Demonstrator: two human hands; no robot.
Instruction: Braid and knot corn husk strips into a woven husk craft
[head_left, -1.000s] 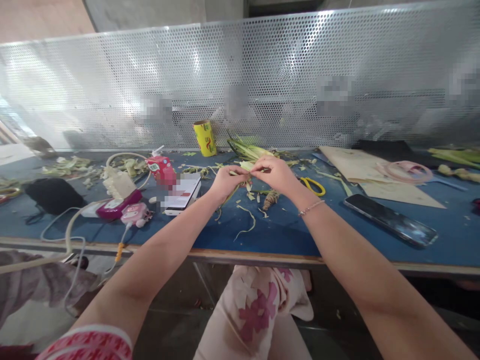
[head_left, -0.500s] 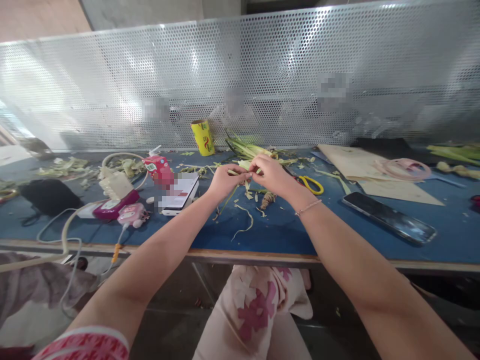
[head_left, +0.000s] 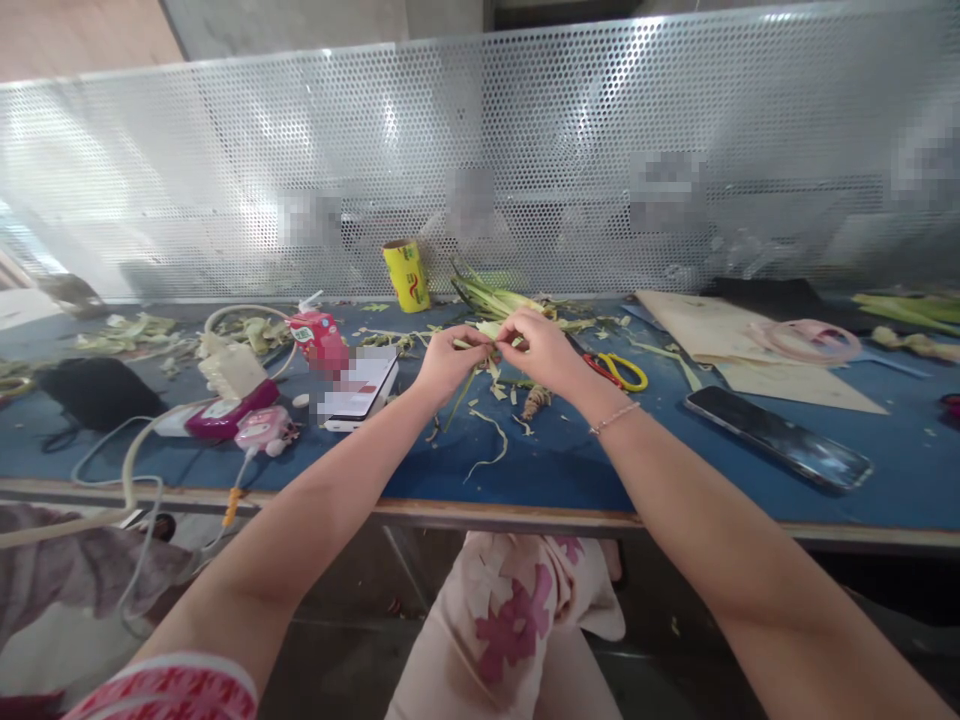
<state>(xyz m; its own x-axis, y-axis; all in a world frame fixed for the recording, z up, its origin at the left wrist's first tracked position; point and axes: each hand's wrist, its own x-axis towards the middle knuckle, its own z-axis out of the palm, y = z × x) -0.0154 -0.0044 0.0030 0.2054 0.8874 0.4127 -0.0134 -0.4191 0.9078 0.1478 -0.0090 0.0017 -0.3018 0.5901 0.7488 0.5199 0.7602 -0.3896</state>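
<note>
Both my hands meet over the middle of the blue table (head_left: 570,470). My left hand (head_left: 448,360) is closed, pinching a thin green leaf strip (head_left: 459,385) that hangs down toward the table. My right hand (head_left: 538,345) is closed too, pinching the same strip from the right; a thin bracelet is on that wrist. A pile of green leaves (head_left: 499,298) lies just behind the hands. Cut leaf scraps (head_left: 491,440) and a small woven leaf piece (head_left: 535,402) lie on the table under them.
Yellow-handled scissors (head_left: 624,371) lie right of the hands, a dark phone (head_left: 778,436) farther right. A white phone (head_left: 360,385), red drink carton (head_left: 319,338), pink gadgets (head_left: 247,425) and cables sit left. A yellow roll (head_left: 406,274) stands by the perforated metal screen (head_left: 525,150).
My hands have stayed close together on the leaf strip, with small finger movements; the right hand has shifted slightly left and up.
</note>
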